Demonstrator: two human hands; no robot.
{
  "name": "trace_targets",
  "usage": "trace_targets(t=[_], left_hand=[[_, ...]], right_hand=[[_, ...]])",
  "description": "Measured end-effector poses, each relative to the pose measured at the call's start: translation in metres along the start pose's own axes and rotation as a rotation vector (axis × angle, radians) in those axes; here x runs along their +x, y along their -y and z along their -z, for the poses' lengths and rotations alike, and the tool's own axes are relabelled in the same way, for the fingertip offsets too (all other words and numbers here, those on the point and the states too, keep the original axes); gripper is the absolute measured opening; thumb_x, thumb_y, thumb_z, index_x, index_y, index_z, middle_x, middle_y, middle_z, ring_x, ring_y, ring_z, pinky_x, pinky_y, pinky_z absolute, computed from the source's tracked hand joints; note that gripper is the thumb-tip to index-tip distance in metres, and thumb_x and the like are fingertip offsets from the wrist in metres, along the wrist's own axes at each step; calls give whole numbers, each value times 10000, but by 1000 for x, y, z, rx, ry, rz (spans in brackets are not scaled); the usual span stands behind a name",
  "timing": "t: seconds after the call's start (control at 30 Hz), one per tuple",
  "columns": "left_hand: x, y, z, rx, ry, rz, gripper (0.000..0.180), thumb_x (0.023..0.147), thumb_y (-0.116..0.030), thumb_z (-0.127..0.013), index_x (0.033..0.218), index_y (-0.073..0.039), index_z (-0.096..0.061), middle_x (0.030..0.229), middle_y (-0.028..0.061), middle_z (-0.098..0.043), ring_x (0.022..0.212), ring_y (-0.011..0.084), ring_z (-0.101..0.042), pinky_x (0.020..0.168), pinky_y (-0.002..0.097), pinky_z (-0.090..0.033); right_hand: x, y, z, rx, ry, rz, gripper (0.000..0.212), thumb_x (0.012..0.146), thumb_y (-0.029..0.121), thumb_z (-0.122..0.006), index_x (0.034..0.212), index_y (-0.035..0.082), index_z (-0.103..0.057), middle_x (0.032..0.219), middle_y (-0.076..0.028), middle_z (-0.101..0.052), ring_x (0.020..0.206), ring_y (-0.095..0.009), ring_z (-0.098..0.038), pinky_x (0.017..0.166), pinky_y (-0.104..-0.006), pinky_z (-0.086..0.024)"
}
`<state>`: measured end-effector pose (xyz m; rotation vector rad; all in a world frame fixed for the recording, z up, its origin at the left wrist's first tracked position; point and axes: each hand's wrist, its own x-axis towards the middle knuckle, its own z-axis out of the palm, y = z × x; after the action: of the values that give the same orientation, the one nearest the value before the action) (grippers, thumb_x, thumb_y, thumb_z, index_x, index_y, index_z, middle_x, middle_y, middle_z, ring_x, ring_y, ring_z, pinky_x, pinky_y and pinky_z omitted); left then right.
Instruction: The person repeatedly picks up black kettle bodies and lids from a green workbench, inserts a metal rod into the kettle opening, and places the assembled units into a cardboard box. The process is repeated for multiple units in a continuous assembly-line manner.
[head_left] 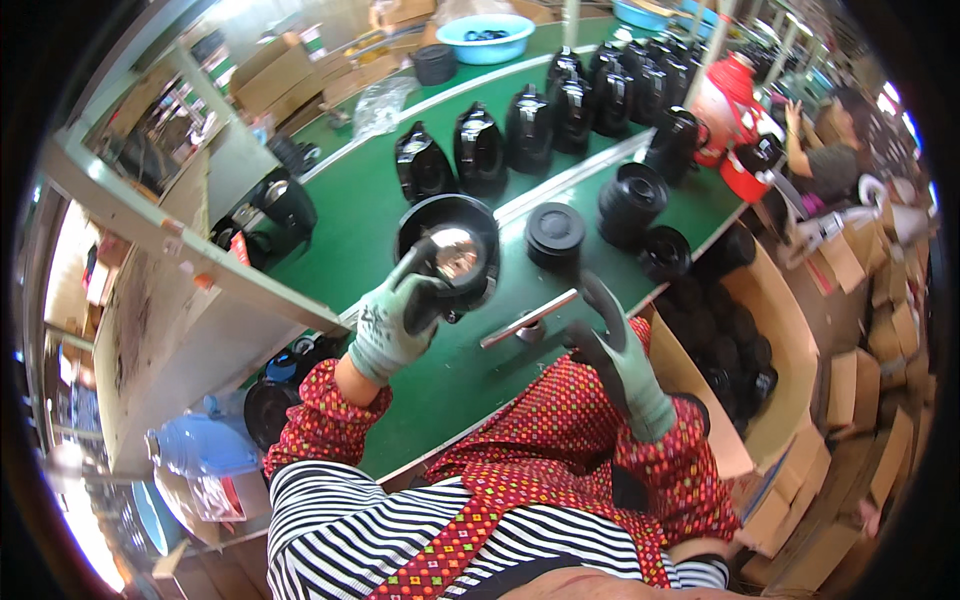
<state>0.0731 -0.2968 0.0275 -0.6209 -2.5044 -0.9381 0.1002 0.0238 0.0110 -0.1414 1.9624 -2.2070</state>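
My left hand [395,315], in a pale green glove with dark fingertips, grips a round black housing [410,232] with a shiny metallic disc-like part inside. It is tilted over the green table, its open side toward me. My right hand [615,350], gloved the same way, has its thumb and fingers apart and nothing visible between them. Beside its fingers is a silver T-shaped bar tool [530,320] that stands on the tabletop. Just beyond, a stack of round black lids or rings [555,235] sits on the table.
Several glossy black pot-like shells [480,150] stand in rows across the green table [350,240]. Stacked black rings [632,200] lie to the right. A cardboard box [790,330] of black parts stands at my right. Farther off are a blue basin [485,40] and another person [840,140].
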Motion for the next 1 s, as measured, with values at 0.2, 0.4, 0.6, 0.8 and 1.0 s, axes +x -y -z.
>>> trace_targets(t=[0.2, 0.4, 0.6, 0.8, 1.0], left_hand=[[19, -77, -16, 18, 394, -474, 358, 718, -136, -893, 1044, -82, -754, 1436, 201, -661, 836, 330, -784, 720, 376, -635], [7, -38, -56, -669, 20, -79, 707, 977, -121, -720, 1593, -3, -392, 1605, 311, -435, 1042, 250, -742, 882, 346, -599], [-15, 11, -117, -1241, 607, 318, 909, 962, -167, -803, 1687, -51, -267, 1630, 152, -436, 1486, 252, -469, 1236, 412, -394], [-39, 19, -161, -1568, 573, 560, 906, 954, -237, -807, 1669, -24, -294, 1648, 154, -460, 1473, 253, -495, 1242, 412, -389], [-58, 42, -137, -1110, 445, 325, 684, 1044, -169, -672, 1629, 11, -366, 1622, 189, -488, 1436, 280, -548, 1217, 433, -455]], right_hand=[[12, 21, 10, 95, 148, 0, 731, 984, 391, -793, 1531, -2, -510, 1391, -113, -666, 1236, -193, -646, 1053, -320, -533], [-46, -8, 67, 436, 69, -122, 654, 1025, 365, -725, 1507, -25, -518, 1403, -122, -661, 1309, -230, -634, 1113, -392, -510], [-88, -63, 104, 340, 160, -62, 580, 1058, 224, -658, 1566, 27, -463, 1514, -148, -605, 1344, -244, -623, 1139, -438, -521], [-16, -17, 60, 474, 332, -403, 737, 944, 394, -812, 1483, -30, -541, 1397, -134, -667, 1254, -238, -656, 1091, -395, -516], [102, -44, 38, -149, 246, -219, 794, 979, 625, -681, 1526, 64, -547, 1431, -179, -620, 1304, -287, -600, 1146, -418, -456]])
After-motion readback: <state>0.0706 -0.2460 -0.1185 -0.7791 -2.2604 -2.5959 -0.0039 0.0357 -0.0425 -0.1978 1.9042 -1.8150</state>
